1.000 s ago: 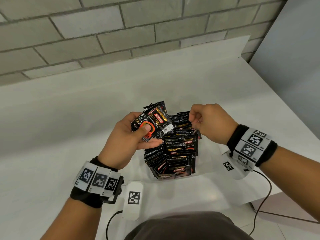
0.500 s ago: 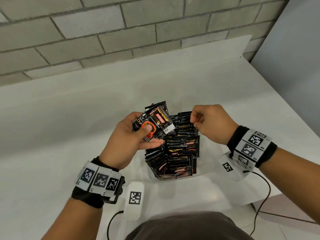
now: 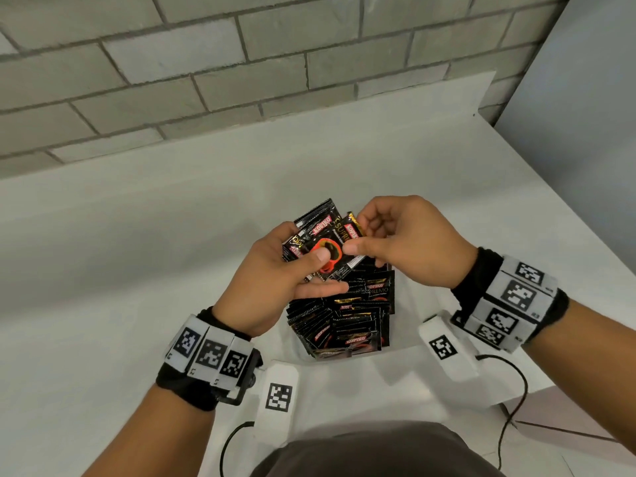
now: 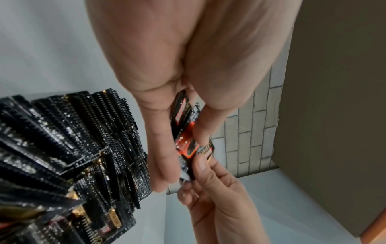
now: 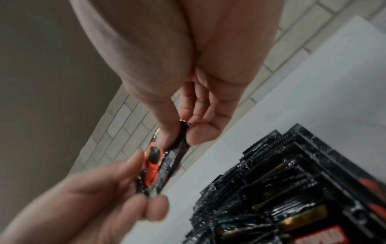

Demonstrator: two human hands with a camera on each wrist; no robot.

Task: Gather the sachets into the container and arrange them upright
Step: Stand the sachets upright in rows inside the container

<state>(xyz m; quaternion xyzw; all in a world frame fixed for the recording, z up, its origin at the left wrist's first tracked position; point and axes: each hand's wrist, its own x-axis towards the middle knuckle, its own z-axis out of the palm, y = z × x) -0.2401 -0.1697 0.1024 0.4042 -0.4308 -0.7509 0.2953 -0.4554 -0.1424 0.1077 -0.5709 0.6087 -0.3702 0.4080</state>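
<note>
Both hands [image 3: 344, 259] pinch, seemingly, one sachet [image 3: 330, 256] above container [image 3: 387, 342].

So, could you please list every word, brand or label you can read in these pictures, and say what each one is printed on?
"KOPIKO": red label on the sachets that the left hand holds and the right hand pinches.
"KOPIKO": sachets standing in the container.
"SUPR…", partly covered: top held sachet.
"…PREMO", partly covered: a container sachet.
Finer print on all sachets: too small to read.
Wristband squares: coded patterns, no words.
Wrist views: too blurred.
</note>
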